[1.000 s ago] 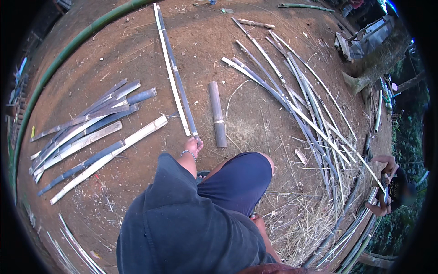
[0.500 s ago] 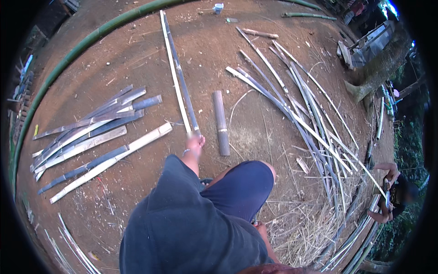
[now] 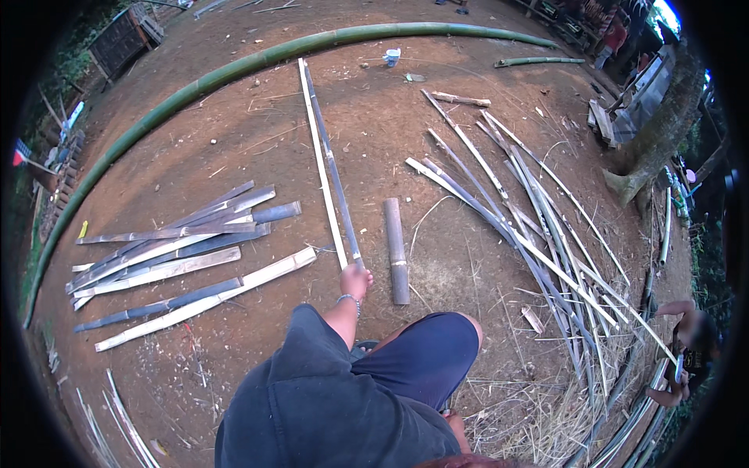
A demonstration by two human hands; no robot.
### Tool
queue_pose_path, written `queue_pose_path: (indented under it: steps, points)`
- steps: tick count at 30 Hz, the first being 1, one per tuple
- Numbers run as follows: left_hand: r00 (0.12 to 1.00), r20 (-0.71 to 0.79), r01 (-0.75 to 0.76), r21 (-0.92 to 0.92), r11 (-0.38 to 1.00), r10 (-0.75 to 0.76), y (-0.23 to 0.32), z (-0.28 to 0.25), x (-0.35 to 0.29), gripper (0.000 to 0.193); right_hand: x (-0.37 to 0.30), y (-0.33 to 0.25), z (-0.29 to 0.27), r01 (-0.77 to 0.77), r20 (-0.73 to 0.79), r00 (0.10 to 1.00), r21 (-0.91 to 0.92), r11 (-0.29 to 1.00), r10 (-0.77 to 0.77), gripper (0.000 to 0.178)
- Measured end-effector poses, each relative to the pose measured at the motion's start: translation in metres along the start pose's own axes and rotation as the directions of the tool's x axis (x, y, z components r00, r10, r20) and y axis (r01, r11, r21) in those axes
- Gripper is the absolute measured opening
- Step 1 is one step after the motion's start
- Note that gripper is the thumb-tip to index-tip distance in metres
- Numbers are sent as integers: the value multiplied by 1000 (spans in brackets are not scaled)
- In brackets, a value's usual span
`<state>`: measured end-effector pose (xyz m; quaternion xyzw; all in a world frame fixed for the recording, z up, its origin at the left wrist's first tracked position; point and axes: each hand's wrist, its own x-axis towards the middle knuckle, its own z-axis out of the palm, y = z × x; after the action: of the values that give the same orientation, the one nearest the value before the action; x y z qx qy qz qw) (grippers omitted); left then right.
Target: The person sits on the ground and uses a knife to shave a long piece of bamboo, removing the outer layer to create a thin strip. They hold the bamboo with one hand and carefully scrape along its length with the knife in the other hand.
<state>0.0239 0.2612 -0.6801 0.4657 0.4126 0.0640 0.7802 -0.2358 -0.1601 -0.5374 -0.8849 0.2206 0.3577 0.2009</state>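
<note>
My left hand (image 3: pixel 355 278) is closed on the near end of two long split bamboo strips (image 3: pixel 328 164), one pale and one dark. They lie side by side on the dirt and run straight away from me. A bracelet sits on that wrist. A short round bamboo section (image 3: pixel 396 249) lies just right of the hand, apart from it. My right hand is out of sight below my dark shirt and blue shorts.
A pile of flat bamboo slats (image 3: pixel 172 253) lies to the left. Several long thin strips (image 3: pixel 530 226) fan out to the right above dry shavings (image 3: pixel 530 405). A long green bamboo pole (image 3: pixel 234 70) curves across the back. Another person (image 3: pixel 690 343) crouches at the right edge.
My left hand stays at the near end of the two long strips. The view has tipped up, showing more ground and the green pole.
</note>
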Motion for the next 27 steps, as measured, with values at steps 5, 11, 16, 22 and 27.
queue_pose_path:
  steps: [5,11,16,22,27]
  points:
    - [975,-171,74,-347,935,-141,-14,-1,6,33,3,7,1,17,-5,1000,29,999,-17,45]
    - [896,-186,383,-133,914,-403,-18,-13,-30,40,3,11,-1,-57,23,998,101,993,55,42]
    - [862,-92,461,552,695,-498,-64,-81,-14,28,-6,-13,-14,-43,44,998,140,989,37,35]
    - [893,174,-118,980,159,-414,-15,-17,-63,26,19,40,17,-185,39,983,315,931,182,32]
    - [833,533,-518,845,131,-147,1,3,-68,33,24,29,-15,-158,-4,984,420,894,176,23]
